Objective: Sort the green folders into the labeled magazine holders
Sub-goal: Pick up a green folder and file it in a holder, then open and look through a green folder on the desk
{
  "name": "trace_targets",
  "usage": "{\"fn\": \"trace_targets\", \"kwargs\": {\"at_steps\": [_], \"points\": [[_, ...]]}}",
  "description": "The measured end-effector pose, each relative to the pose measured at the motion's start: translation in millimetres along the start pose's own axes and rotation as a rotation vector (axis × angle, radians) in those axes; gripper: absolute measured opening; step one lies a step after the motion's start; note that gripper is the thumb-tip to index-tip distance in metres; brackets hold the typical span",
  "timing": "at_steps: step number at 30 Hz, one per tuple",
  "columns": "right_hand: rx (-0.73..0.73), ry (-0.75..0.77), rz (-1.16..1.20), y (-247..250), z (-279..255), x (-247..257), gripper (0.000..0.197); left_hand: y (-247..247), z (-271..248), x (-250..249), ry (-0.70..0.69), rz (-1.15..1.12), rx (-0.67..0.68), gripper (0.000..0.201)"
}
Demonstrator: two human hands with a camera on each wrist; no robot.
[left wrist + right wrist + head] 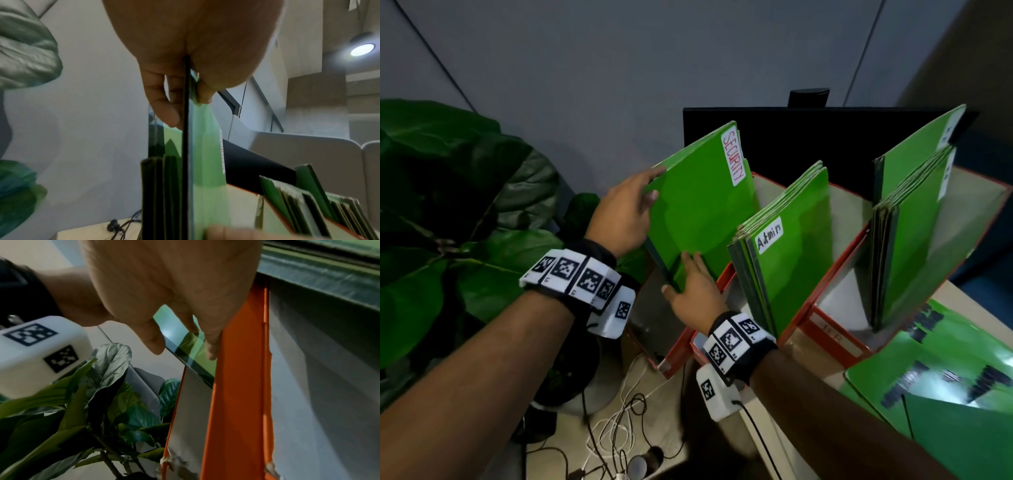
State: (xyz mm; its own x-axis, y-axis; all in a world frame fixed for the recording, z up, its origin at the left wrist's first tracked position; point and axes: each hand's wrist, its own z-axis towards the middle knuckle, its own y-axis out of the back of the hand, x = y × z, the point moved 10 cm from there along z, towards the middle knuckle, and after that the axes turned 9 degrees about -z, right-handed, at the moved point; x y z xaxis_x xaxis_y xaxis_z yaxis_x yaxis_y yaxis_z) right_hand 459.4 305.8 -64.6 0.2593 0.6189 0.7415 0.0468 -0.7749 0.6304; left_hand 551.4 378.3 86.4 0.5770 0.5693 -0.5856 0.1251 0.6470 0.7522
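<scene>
A green folder labelled SECURITY [698, 205] stands tilted, its lower end inside the leftmost orange magazine holder [674, 346]. My left hand [633, 209] grips its upper left edge; in the left wrist view the left hand [187, 105] pinches the folder [205, 162] between fingers and thumb. My right hand [688, 281] lies with straight fingers on the folder's lower front, thumb beside the spine. In the right wrist view the fingers [211, 350] touch the folder [185, 340] just above the holder's orange wall [236, 402]. Other folder edges [156, 186] stand beside it.
The middle holder carries a stack with an Admin folder [784, 260] in front. The right holder [835, 337], marked HR, carries more folders [914, 240]. Another green folder [945, 394] lies on the table at right. A black monitor [808, 137] stands behind, a leafy plant [448, 222] at left, cables [619, 428] below.
</scene>
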Motion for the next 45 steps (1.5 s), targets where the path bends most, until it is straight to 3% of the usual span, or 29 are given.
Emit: {"fn": "trace_targets", "kwargs": {"at_steps": [4,9,16,21,27,30,33,37,39,42,45], "points": [[-0.005,0.037,0.011,0.0,-2.8,7.0,0.078,-30.8,-0.7,12.1,0.058,0.035,0.074,0.048],[0.127,0.001,-0.045,-14.1,-0.3,7.5,0.082,-58.5,-2.6,22.3,0.115,0.048,0.114,0.068],[0.022,0.032,-0.035,-14.1,12.9,13.2,0.082,-63.2,-3.7,24.9,0.107,0.089,0.001,0.055],[0.076,0.013,-0.127,-21.4,17.9,9.7,0.082,-72.2,-2.6,25.1,0.071,0.25,0.065,0.054],[0.09,0.079,-0.211,1.5,18.5,12.9,0.051,-76.6,7.8,16.0,0.008,0.501,0.168,0.064],[-0.035,0.224,-0.212,26.9,3.2,24.2,0.029,-79.5,12.9,10.3,0.043,0.432,0.189,0.061],[-0.112,0.308,-0.1,60.2,-23.9,22.9,0.026,-72.3,16.3,-17.0,0.014,0.284,0.077,0.054],[-0.149,0.27,0.207,108.8,-63.0,-15.4,0.027,-66.4,16.9,-79.0,-0.168,0.106,-0.071,0.04],[-0.257,0.201,0.27,138.0,-84.0,-51.1,0.027,-76.2,13.0,-110.2,-0.248,0.02,-0.095,0.034],[-0.439,0.066,0.294,181.4,-126.6,-119.6,0.028,-116.9,-3.8,-156.8,-0.324,-0.105,-0.017,0.029],[-0.568,-0.097,0.151,213.8,-173.9,-186.6,0.024,-170.6,-29.4,-195.3,-0.393,-0.148,0.118,0.028]]}}
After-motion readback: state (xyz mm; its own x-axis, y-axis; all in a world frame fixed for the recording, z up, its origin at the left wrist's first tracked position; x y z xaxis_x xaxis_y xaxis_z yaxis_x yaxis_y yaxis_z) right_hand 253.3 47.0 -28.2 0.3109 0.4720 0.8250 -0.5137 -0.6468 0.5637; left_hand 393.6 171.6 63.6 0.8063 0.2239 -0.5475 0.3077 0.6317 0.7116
